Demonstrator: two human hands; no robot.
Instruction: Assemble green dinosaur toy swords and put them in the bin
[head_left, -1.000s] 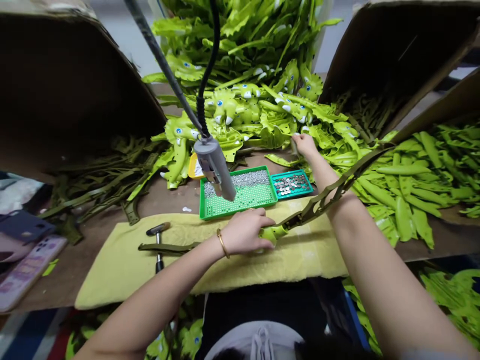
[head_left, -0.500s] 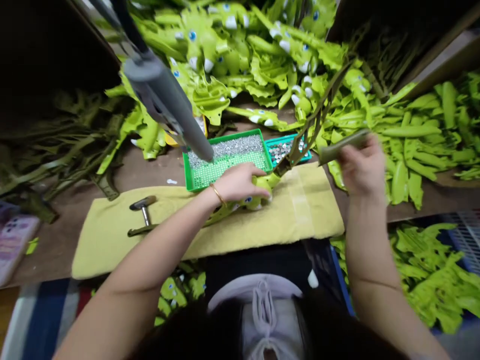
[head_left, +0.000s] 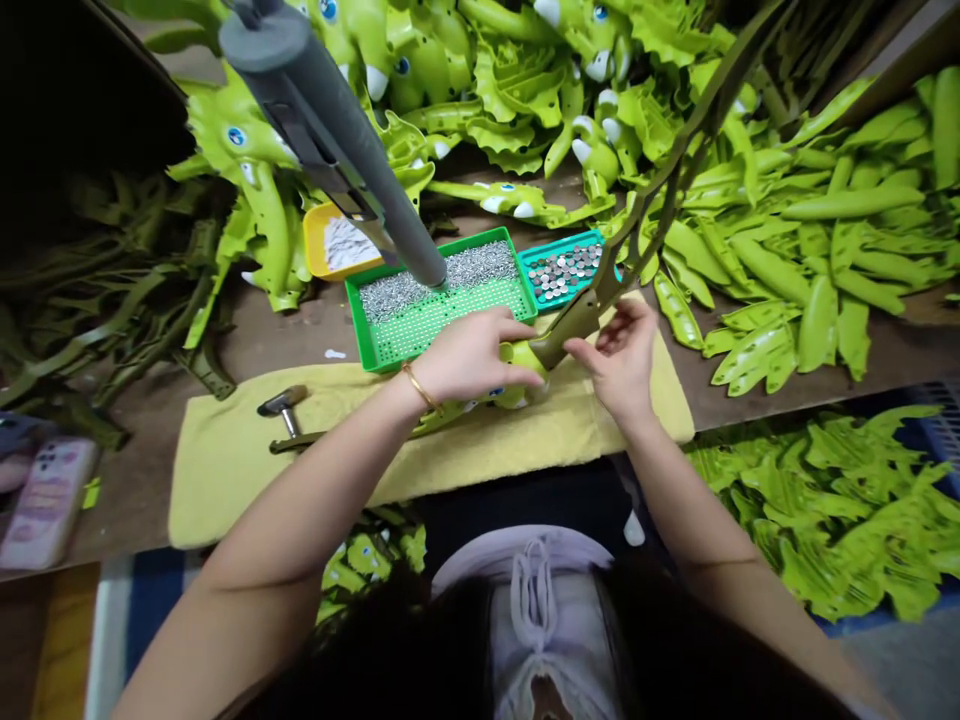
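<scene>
My left hand (head_left: 476, 355) is closed over a lime green plastic dinosaur toy (head_left: 521, 360) lying on a yellow towel (head_left: 225, 495), covering much of it. An olive green plastic strap (head_left: 574, 322) rises from the toy's end towards the upper right. My right hand (head_left: 619, 355) is at the strap's lower end, with thumb and fingers pinching it. The toy's underside is hidden by the hand and the towel.
A green tray of small silver studs (head_left: 442, 295) and a teal tray of metal discs (head_left: 562, 270) stand just past the towel. A hanging grey tube tool (head_left: 337, 150) reaches the green tray. A small hammer (head_left: 281, 408) lies on the towel. Piles of green toy parts (head_left: 757, 265) surround the bench.
My right hand has come in from the right to the strap beside the toy. My left hand stays on the toy. The view has tilted, showing a yellow tray more fully.
</scene>
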